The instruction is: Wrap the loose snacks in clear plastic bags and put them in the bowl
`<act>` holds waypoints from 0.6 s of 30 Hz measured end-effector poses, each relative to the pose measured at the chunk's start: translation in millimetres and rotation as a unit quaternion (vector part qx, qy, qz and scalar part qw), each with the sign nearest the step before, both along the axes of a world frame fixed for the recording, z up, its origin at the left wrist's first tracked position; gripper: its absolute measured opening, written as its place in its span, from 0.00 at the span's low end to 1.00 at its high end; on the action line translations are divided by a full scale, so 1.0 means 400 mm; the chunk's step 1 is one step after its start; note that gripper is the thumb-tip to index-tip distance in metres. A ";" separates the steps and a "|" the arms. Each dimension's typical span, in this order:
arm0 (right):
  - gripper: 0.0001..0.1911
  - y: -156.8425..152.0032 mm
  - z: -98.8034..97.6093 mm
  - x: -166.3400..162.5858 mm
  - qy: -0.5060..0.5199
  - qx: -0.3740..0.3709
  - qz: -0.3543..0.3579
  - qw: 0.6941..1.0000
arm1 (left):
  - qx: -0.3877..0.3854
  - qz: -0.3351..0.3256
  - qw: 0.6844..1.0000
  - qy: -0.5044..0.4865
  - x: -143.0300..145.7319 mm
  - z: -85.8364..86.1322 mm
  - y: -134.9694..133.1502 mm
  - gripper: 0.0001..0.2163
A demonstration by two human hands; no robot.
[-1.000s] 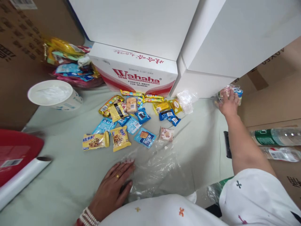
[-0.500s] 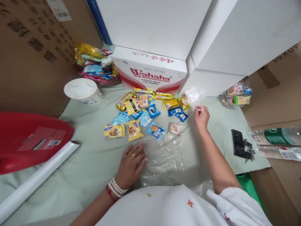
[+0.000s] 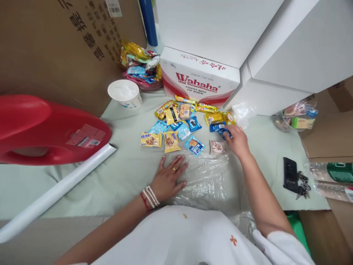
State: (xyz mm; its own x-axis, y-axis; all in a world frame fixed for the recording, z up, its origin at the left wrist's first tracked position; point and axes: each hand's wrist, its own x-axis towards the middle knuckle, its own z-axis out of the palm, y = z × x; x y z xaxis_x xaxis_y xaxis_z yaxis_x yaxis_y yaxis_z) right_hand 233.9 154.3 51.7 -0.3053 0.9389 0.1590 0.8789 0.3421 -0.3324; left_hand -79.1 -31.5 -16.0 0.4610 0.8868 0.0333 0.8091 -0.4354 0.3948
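My left hand (image 3: 169, 178) lies flat with fingers spread, on the cloth and the edge of a clear plastic bag (image 3: 211, 180). My right hand (image 3: 237, 140) reaches in from the right, its thumb and fingers closed on a dark blue snack packet (image 3: 225, 133). Another dark blue packet (image 3: 216, 126) touches it on the left. Just below is a small beige packet (image 3: 217, 147). Yellow cookie packets (image 3: 171, 142), a light blue cracker packet (image 3: 194, 145) and several other wrapped snacks lie left of my right hand. Yellow packets (image 3: 215, 117) lie just behind the blue ones.
A Wahaba-style white and red carton (image 3: 198, 82) stands behind the snacks. A white paper tub (image 3: 125, 95), a heaped snack bowl (image 3: 143, 82), a red plastic container (image 3: 55, 129) and a white roll (image 3: 60, 187) are left. Keys (image 3: 304, 184), bottles (image 3: 336, 172) and a clear tub (image 3: 284, 119) are right.
My right hand has moved left onto the dark blue packets from beside them. My left hand has flattened, its fingers spreading. The view has shifted, so the scene sits further right.
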 end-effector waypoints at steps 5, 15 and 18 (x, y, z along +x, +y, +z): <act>0.31 0.146 0.019 -0.092 -0.219 -0.124 0.059 0.966 | 0.004 0.002 1.000 0.007 0.005 0.005 0.003 0.33; 0.24 0.121 0.030 -0.031 -0.150 -0.100 0.011 0.984 | -0.002 -0.007 1.000 -0.023 0.004 0.007 0.004 0.34; 0.34 0.154 0.004 -0.072 -0.206 -0.155 0.054 0.965 | 0.004 -0.007 1.000 -0.022 0.004 0.010 0.005 0.34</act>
